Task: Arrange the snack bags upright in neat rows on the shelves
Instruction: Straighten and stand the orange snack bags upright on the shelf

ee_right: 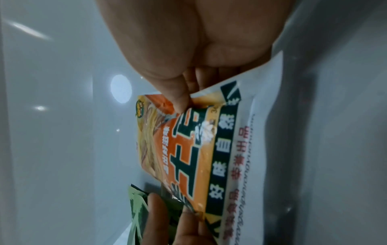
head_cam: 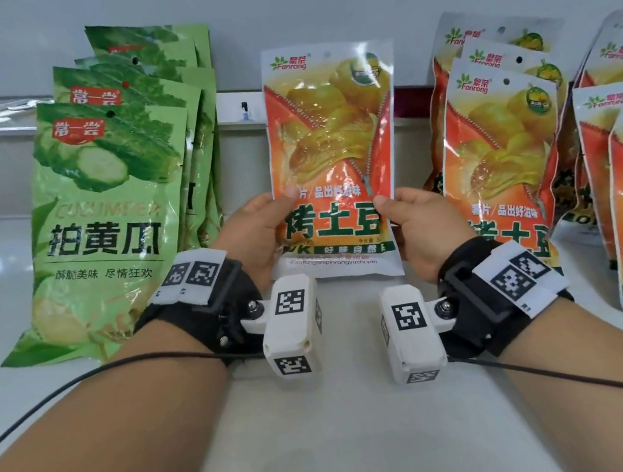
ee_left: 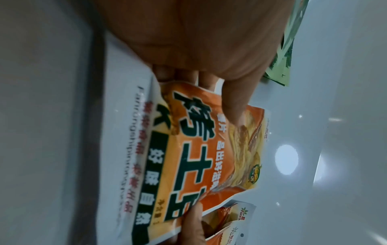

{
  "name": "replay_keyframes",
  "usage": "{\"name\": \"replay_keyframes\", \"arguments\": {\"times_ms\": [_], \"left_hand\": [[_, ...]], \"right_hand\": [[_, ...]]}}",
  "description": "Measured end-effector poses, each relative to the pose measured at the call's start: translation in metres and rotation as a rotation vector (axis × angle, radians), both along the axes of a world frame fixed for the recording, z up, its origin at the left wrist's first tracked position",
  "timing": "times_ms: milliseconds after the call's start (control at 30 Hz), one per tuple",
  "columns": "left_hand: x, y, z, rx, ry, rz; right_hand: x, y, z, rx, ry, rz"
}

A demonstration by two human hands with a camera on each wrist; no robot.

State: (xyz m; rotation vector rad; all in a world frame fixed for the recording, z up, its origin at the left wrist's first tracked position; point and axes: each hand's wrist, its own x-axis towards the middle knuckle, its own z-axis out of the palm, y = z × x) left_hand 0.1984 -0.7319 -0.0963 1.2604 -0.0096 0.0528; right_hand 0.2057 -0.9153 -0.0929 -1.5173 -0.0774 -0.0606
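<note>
While both hands pinch its lower side edges, left hand point(head_cam: 251, 239) and right hand point(head_cam: 424, 229), the orange bag point(head_cam: 333, 145) stands upright, mid-shelf, between the green bags point(head_cam: 108, 207) and the orange row point(head_cam: 505, 155). Judged light, soft, slippery film; crushable contents. Grip low at the side seams. Shelf point(head_cam: 344, 409) glossy white, so bases may slide; pale back wall behind.

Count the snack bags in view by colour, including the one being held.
Green cucumber bags: 4
Standing orange potato bags: 6 showing; they overlap and the frame edge cuts the right-hand group
Held orange potato bag, in left hand and right hand: 1
Total: 11
</note>
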Motion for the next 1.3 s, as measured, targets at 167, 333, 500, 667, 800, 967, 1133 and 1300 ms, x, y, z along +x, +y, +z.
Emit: {"name": "replay_keyframes", "arguments": {"times_ms": [167,333,500,667,800,967,1133,1300], "left_hand": [[0.000,0.000,-0.003,0.055,0.028,0.016],[0.005,0.004,-0.005,0.084,-0.001,0.095],[0.007,0.004,-0.004,0.056,-0.028,0.113],[0.003,0.003,0.000,0.036,-0.043,0.109],[-0.001,0.000,0.002,0.074,-0.086,0.211],[-0.002,-0.003,0.004,0.170,-0.148,0.298],[-0.003,-0.003,0.006,0.187,-0.155,0.299],[0.000,-0.003,0.004,0.130,-0.107,0.248]], "right_hand": [[0.000,-0.003,0.002,0.120,-0.017,0.022],[-0.001,-0.001,0.000,0.062,-0.026,0.026],[0.003,0.000,0.004,0.042,-0.066,-0.056],[0.003,0.002,0.007,0.069,-0.092,-0.075],[-0.002,0.002,0.007,0.056,0.008,0.061],[-0.010,0.008,0.003,-0.010,0.105,0.328],[-0.009,0.010,0.006,-0.087,0.033,0.306],[-0.009,0.009,0.005,-0.084,0.010,0.277]]}}
